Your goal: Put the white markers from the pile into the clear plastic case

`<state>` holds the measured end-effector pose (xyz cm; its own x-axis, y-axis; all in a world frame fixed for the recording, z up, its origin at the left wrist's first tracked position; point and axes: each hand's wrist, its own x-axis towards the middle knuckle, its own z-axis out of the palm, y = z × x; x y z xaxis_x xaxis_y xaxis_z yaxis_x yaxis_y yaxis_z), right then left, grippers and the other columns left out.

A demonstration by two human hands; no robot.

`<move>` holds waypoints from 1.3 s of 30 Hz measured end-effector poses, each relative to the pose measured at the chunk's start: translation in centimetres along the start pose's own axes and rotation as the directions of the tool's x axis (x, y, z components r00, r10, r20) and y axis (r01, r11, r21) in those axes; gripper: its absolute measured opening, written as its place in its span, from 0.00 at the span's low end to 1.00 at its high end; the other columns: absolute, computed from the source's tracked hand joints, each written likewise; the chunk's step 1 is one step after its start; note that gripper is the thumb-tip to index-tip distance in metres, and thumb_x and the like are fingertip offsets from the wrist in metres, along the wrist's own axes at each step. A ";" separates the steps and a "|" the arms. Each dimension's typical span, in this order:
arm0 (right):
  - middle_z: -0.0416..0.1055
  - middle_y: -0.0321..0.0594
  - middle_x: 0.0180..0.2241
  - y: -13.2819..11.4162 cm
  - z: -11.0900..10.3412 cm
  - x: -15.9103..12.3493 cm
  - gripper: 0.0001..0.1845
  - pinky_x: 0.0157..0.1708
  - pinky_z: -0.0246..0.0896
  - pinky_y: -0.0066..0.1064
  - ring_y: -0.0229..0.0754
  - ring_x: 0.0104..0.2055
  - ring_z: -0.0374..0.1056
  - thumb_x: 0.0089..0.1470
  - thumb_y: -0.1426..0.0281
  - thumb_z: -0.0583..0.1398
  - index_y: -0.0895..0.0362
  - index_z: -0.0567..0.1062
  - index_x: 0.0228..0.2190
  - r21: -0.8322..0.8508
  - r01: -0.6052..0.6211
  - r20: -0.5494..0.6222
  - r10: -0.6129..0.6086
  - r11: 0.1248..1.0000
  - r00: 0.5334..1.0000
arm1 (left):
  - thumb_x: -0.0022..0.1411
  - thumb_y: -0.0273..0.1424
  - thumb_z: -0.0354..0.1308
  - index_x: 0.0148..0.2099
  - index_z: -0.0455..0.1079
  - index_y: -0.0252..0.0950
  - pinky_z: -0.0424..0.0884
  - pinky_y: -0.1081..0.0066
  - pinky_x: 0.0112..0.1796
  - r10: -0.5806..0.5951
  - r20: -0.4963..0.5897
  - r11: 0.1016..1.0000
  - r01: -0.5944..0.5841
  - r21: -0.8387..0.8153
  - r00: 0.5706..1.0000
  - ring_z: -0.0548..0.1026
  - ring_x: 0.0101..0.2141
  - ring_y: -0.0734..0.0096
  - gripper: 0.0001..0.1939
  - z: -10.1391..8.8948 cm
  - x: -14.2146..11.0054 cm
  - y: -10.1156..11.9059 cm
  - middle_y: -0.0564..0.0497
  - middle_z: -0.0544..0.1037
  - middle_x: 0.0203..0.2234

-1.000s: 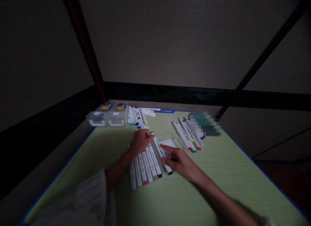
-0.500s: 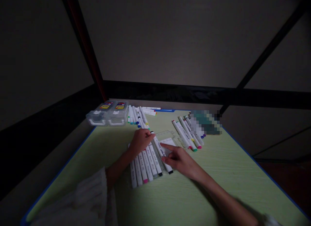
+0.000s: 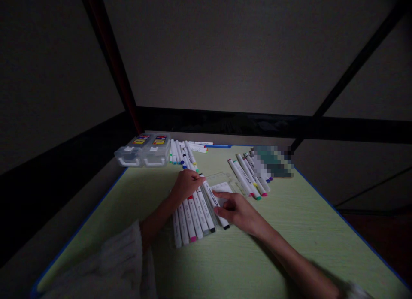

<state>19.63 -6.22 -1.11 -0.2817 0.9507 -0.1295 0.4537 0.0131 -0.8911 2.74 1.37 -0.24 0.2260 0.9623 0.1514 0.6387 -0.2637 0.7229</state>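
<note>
A white marker with a black cap (image 3: 211, 197) lies slanted at the right of a row of white markers (image 3: 191, 219). My left hand (image 3: 186, 184) is closed, pinching that marker's far end between thumb and fingers. Against its right side, lower down, are the thumb and bent index finger of my right hand (image 3: 238, 209), closed on it as far as I can see. The row has grey, pink and black ends towards me, and my left hand hides part of its far ends. Under the markers is a clear plastic tray (image 3: 220, 177), with a white card (image 3: 222, 187) beside my right index finger.
Two clear plastic cases (image 3: 156, 156) with white handles stand at the far left. Next to them lie several loose markers (image 3: 175, 152). More markers (image 3: 246, 179) lie at the right, beside a pixelated green object (image 3: 275, 161). The pale green table (image 3: 305, 221) has a blue edge.
My right index finger has bent slightly more along the marker. My left hand stays at the marker's far end, and the other markers have not moved visibly.
</note>
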 end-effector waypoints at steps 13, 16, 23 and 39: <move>0.52 0.26 0.14 -0.3 0.0 0.0 0.28 0.16 0.41 0.23 0.30 0.17 0.46 0.45 0.68 0.58 0.65 0.65 0.49 -0.041 -0.014 -0.002 0.014 0.999 1.000 | 0.49 0.31 0.53 0.15 0.65 0.32 0.57 0.78 0.19 -0.005 0.011 0.998 0.005 -0.066 1.000 0.64 0.15 0.78 0.14 0.2 0.0 -0.4 0.55 0.66 0.09; 0.54 0.27 0.15 -0.4 -0.1 -0.1 0.28 0.17 0.42 0.22 0.30 0.17 0.48 0.45 0.68 0.58 0.65 0.65 0.49 -0.054 -0.001 -0.004 0.001 0.999 1.000 | 0.49 0.32 0.53 0.15 0.64 0.32 0.57 0.78 0.19 0.005 -0.009 0.997 -0.005 -0.075 1.000 0.64 0.15 0.78 0.14 0.3 -0.1 -0.5 0.55 0.66 0.09; 0.55 0.27 0.15 -0.8 -0.3 -0.3 0.28 0.17 0.43 0.22 0.30 0.17 0.50 0.46 0.68 0.56 0.65 0.63 0.51 -0.100 0.026 0.015 -0.025 0.995 1.000 | 0.49 0.32 0.52 0.15 0.63 0.33 0.59 0.76 0.22 -0.003 -0.050 0.996 -0.001 -0.092 0.999 0.65 0.16 0.77 0.14 0.5 -0.4 -0.1 0.56 0.66 0.09; 0.62 0.31 0.16 -1.4 0.3 -1.0 0.22 0.19 0.46 0.24 0.33 0.17 0.55 0.45 0.70 0.55 0.59 0.69 0.45 -0.364 0.123 -0.057 -0.154 0.923 0.986 | 0.50 0.33 0.52 0.14 0.58 0.34 0.62 0.75 0.26 0.005 -0.067 0.996 -0.011 -0.088 0.998 0.65 0.16 0.77 0.16 0.8 -0.3 -0.4 0.58 0.62 0.08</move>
<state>19.09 -7.29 0.12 -0.2997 0.9534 0.0340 0.6918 0.2417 -0.6805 2.98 1.09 -1.11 0.1795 0.9633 0.1995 0.5690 -0.2671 0.7777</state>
